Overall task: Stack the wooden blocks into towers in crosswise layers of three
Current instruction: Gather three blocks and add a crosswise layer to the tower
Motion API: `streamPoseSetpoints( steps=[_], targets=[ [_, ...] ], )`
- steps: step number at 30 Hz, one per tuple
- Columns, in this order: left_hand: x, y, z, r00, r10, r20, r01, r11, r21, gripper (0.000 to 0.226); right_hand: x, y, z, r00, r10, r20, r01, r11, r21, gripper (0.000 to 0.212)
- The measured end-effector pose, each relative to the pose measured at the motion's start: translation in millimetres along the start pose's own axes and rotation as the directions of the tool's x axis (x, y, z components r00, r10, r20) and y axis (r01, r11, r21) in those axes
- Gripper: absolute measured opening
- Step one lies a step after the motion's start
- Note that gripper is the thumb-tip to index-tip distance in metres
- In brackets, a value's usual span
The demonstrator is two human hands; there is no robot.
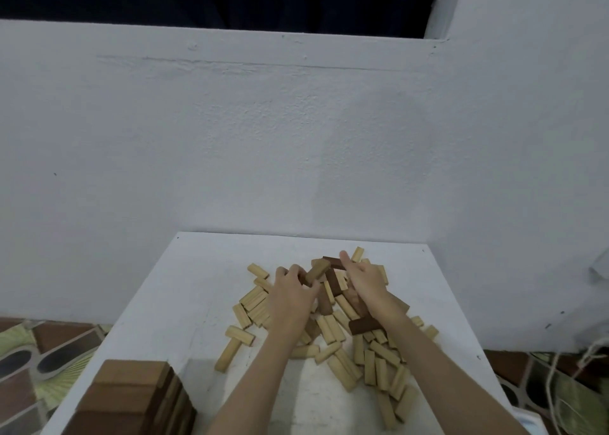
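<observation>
Wooden blocks [329,329] lie heaped at worktop [184,303] centre. Left hand [291,298] fingers are curled round a tan block [317,271]; right hand [364,278] pinches a dark block [333,262]. Finished tower [131,398] stands at 7 o'clock. Risk: the heap could be scattered off the edge by hasty pulls.

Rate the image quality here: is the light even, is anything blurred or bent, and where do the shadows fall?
Head view: dim, cool light with no glare; a soft shadow lies on the wall above the table. Wide-angle bending curves the wall ledge and table edges. The left hand, right hand and pile of blocks look soft, and the dark tower at bottom left is cropped.
</observation>
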State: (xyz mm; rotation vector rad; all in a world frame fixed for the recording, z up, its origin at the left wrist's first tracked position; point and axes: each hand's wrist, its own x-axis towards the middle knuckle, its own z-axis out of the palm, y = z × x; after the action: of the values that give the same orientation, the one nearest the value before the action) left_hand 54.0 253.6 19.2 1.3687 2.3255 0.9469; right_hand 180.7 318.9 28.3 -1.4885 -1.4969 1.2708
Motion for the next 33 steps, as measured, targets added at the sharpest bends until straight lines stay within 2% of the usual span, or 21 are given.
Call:
streamPoseSetpoints(
  steps=[4,7,9,11,12,13,17,20,23,27,33],
  targets=[
    [-29.2,2.0,-12.7,0.995,0.095,0.042,-0.094,0.995,-0.033,0.024,-35.0,-12.4,3.0,0.984,0.080,0.157,-0.105,0.982,0.158,0.051],
    [-51.9,-0.2,-25.6,0.987,0.150,0.051,-0.146,0.986,-0.076,0.025,-61.0,-20.3,4.2,0.983,0.083,0.165,-0.109,0.982,0.154,0.041],
    [-67.4,-2.4,-34.5,0.982,0.177,0.067,-0.159,0.965,-0.210,0.022,-78.1,-21.0,3.4,0.984,0.061,0.166,-0.086,0.985,0.149,0.033],
    [-82.2,-4.8,-45.1,0.985,0.111,0.135,-0.038,0.890,-0.455,0.014,-93.6,-18.2,2.6,0.989,0.037,0.143,-0.056,0.989,0.136,0.030],
    [-88.8,-7.2,-50.6,0.979,0.076,0.189,0.041,0.837,-0.546,0.007,-101.1,-15.6,2.7,0.989,0.038,0.140,-0.059,0.988,0.145,0.029],
    [-92.0,-11.3,-53.6,0.972,0.059,0.229,0.087,0.811,-0.578,0.009,-106.7,-13.1,2.5,0.987,0.055,0.152,-0.081,0.982,0.172,0.029],
    [-106.9,-36.5,-58.9,0.949,0.059,0.308,0.100,0.873,-0.477,0.022,-133.2,-4.9,5.2,0.953,0.173,0.249,-0.231,0.946,0.226,0.033],
    [-112.3,-54.2,-58.8,0.927,0.031,0.375,0.145,0.889,-0.433,0.040,-143.9,3.2,7.8,0.935,0.213,0.282,-0.255,0.959,0.121,0.027],
    [-118.1,-69.2,-60.5,0.897,0.038,0.441,0.140,0.921,-0.364,0.048,-150.9,13.5,10.4,0.929,0.206,0.308,-0.191,0.978,-0.078,0.021],
    [-123.1,-78.7,-62.2,0.873,0.056,0.484,0.080,0.963,-0.257,0.048,-159.0,22.8,15.5,0.909,0.207,0.360,-0.102,0.952,-0.289,0.018],
    [-128.5,-83.3,-54.4,0.851,0.064,0.520,0.005,0.991,-0.131,0.052,-160.3,32.6,20.0,0.905,0.209,0.371,-0.011,0.883,-0.469,0.023]
  ],
)
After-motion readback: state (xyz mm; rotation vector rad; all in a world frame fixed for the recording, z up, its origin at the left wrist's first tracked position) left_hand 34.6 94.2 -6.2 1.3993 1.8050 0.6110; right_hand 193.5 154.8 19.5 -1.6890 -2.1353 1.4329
